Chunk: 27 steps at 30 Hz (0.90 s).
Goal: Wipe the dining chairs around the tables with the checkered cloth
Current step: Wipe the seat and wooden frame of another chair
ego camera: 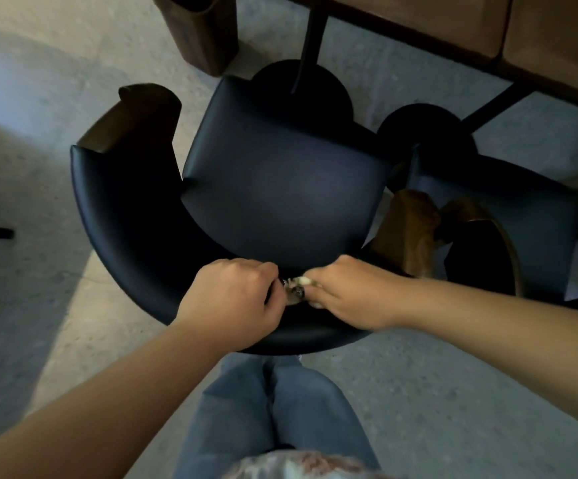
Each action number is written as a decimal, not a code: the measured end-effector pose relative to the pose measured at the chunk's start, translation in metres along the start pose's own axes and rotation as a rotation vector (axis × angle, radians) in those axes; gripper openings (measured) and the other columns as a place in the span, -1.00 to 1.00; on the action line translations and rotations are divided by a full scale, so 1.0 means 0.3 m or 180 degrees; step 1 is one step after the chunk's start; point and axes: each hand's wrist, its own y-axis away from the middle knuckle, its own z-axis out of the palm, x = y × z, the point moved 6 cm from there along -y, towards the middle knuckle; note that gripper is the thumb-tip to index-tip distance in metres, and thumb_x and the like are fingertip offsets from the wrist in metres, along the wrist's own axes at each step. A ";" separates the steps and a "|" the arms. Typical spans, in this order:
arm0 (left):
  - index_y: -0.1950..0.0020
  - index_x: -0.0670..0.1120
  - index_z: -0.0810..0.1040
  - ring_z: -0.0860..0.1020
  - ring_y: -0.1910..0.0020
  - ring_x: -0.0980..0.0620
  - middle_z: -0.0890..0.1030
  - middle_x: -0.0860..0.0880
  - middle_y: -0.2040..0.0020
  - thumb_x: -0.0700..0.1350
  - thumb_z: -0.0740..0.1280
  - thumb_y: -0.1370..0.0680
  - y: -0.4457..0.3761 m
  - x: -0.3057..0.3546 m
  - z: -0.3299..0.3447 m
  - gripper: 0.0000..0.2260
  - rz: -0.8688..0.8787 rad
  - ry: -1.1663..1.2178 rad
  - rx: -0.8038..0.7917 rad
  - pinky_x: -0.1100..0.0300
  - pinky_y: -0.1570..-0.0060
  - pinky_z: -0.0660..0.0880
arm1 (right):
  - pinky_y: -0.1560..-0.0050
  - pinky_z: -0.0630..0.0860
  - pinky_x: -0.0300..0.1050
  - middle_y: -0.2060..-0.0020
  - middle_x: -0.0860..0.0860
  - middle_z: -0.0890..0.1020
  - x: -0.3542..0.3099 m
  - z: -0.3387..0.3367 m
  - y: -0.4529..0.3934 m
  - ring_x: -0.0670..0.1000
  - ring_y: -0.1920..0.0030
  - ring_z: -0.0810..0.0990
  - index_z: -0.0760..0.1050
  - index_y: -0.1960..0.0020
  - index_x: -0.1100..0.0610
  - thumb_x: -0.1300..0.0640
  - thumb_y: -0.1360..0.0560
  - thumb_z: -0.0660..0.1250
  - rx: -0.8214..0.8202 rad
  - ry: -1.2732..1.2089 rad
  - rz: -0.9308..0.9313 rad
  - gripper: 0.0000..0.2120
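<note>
1. You stand just behind the dark blue chair [280, 188], looking down over its curved backrest; take this chair as your landmark for everything below.

2. Your left hand [232, 299] sits at the middle of the backrest's top edge with the fingers curled in tight. They appear to pinch one end of the checkered cloth [296, 288], though most of the fabric is hidden under your knuckles.

3. Your right hand [346, 292] is just beside the left on the same edge, fingers curled onto the other end of the cloth. So both hands are clenched on it, and only a small bunched bit, pale with dark marks, shows between them. It looks gathered, not spread flat, and the blur hides the pattern.

4. The cloth therefore lies on the backrest's rim, at the centre, touching the upholstery.

5. Progress, as a judgement: you seem to be at the backrest stage of this chair. The seat ahead of your hands shows no streaks or crumbs either way, so I cannot tell whether it has been wiped.

6. To the right of the landmark stands a second chair [495, 216] with wooden arm ends, well apart from the cloth; it likely remains to be done.

7. Beyond the chair, the wooden table [488, 25] and its black bases [301, 84] suggest more seating out of view, so much of the task probably lies ahead.
</note>
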 end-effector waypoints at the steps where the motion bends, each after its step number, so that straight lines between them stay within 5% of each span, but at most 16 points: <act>1: 0.31 -0.07 0.47 0.53 0.39 -0.06 0.53 0.02 0.38 -0.02 0.20 -0.54 0.001 -0.003 0.004 -0.75 0.0021 0.0078 -0.0158 0.17 0.40 0.31 | 0.26 0.35 -0.13 0.31 -0.01 0.55 -0.020 -0.012 0.036 -0.06 0.33 0.46 0.43 0.20 0.10 0.00 -0.62 0.12 -0.0020 -0.0077 0.0008 -0.71; 4: -0.09 0.04 0.56 0.58 -0.05 0.00 0.62 0.08 -0.03 0.22 -0.09 -0.55 0.004 -0.057 0.007 -0.51 0.0343 0.0046 -0.1002 0.10 -0.01 0.50 | 0.10 0.43 -0.03 0.17 0.05 0.61 -0.005 -0.060 0.034 0.05 0.15 0.56 0.52 0.07 0.16 0.05 -0.62 0.10 -0.0007 0.0209 0.0011 -0.71; 8: -0.45 0.13 0.40 0.41 -0.39 0.13 0.48 0.12 -0.39 0.33 -0.27 -0.45 0.042 -0.182 -0.051 -0.26 0.0787 -0.0504 -0.1340 0.14 -0.37 0.34 | 0.01 0.42 0.00 -0.06 0.24 0.59 0.209 -0.116 -0.161 0.27 -0.07 0.54 0.52 -0.05 0.28 0.12 -0.63 0.07 0.0749 0.0296 0.0860 -0.69; 11: -0.28 0.04 0.60 0.59 -0.20 0.04 0.64 0.03 -0.20 0.25 -0.03 -0.51 0.048 -0.191 -0.069 -0.41 0.0888 -0.0410 -0.0999 0.11 -0.13 0.54 | 0.04 0.38 -0.11 -0.18 0.22 0.56 0.368 -0.003 -0.303 0.20 -0.06 0.52 0.51 -0.17 0.31 0.11 -0.63 0.09 0.0199 0.0123 0.1393 -0.66; 14: -0.24 0.03 0.63 0.61 -0.17 0.06 0.66 0.04 -0.16 0.25 0.02 -0.50 0.046 -0.191 -0.059 -0.44 0.0811 -0.0294 -0.1017 0.11 -0.06 0.58 | 0.16 0.38 -0.29 -0.10 0.13 0.56 0.358 0.149 -0.390 0.08 0.05 0.45 0.51 -0.20 0.29 0.08 -0.62 0.15 -0.0619 0.0116 0.1162 -0.67; 17: -0.27 0.05 0.60 0.60 -0.19 0.08 0.64 0.08 -0.20 0.27 -0.02 -0.48 0.040 -0.195 -0.068 -0.41 0.0770 -0.0229 -0.0992 0.11 -0.08 0.56 | 0.00 0.40 -0.18 -0.21 0.22 0.52 0.295 0.203 -0.432 0.16 -0.05 0.52 0.49 -0.22 0.27 0.09 -0.64 0.10 -0.0918 0.0346 0.0866 -0.67; 21: -0.21 0.04 0.63 0.63 -0.10 0.06 0.66 0.08 -0.13 0.27 0.00 -0.47 0.039 -0.196 -0.064 -0.43 0.0710 -0.0234 -0.0983 0.08 0.00 0.58 | 0.11 0.30 -0.18 -0.14 0.19 0.54 0.187 0.143 -0.357 0.20 -0.10 0.52 0.53 -0.12 0.22 0.13 -0.64 0.11 -0.0566 0.0500 0.0486 -0.73; 25: -0.08 0.04 0.66 0.65 0.06 0.03 0.69 0.08 0.03 0.23 0.02 -0.47 0.046 -0.215 -0.064 -0.50 0.0523 -0.0197 -0.0957 0.08 0.14 0.57 | 0.09 0.42 -0.05 0.06 0.17 0.59 -0.002 0.095 -0.199 0.20 0.05 0.55 0.41 0.19 0.03 0.02 -0.64 0.06 -0.0100 0.0068 0.0203 -0.72; 27: -0.01 0.02 0.67 0.65 0.13 0.01 0.69 0.07 0.10 0.17 0.05 -0.47 0.052 -0.215 -0.069 -0.55 0.0440 -0.0156 -0.0832 0.08 0.17 0.57 | 0.05 0.46 0.01 0.06 0.12 0.58 -0.077 0.085 -0.097 0.20 0.05 0.54 0.34 0.18 -0.04 -0.06 -0.62 0.02 0.0126 -0.0036 0.0092 -0.75</act>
